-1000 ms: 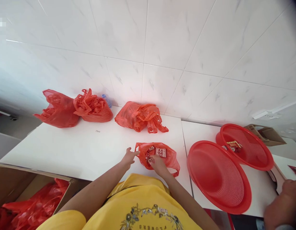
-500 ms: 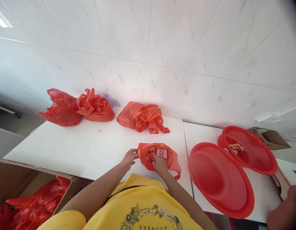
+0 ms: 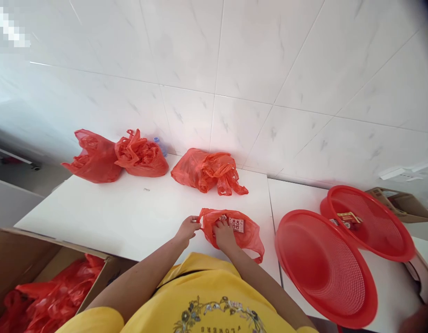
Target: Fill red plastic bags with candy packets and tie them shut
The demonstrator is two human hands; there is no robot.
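A red plastic bag (image 3: pixel 248 239) lies on the white table in front of me, its mouth facing up. My left hand (image 3: pixel 188 230) is closed in a pinch on the bag's left edge. Inside the mouth, my right hand (image 3: pixel 223 234) reaches down with its fingers apart over small red packets (image 3: pixel 223 217), most of them covered by the hand. Right beside those fingers is a pink-and-white printed packet (image 3: pixel 237 225).
Filled red bags (image 3: pixel 96 159) stand along the wall beside a plastic bottle (image 3: pixel 161 146). Two red baskets (image 3: pixel 325 268) are at right, the far one containing packets (image 3: pixel 349 218). A cardboard box (image 3: pixel 96 282) at lower left holds red bags. Another person's blurred hand (image 3: pixel 420 319) shows at lower right.
My right hand has shifted slightly left within the bag, now covering packets that were visible. My left hand keeps its pinch. The other person's hand has moved lower toward the corner.
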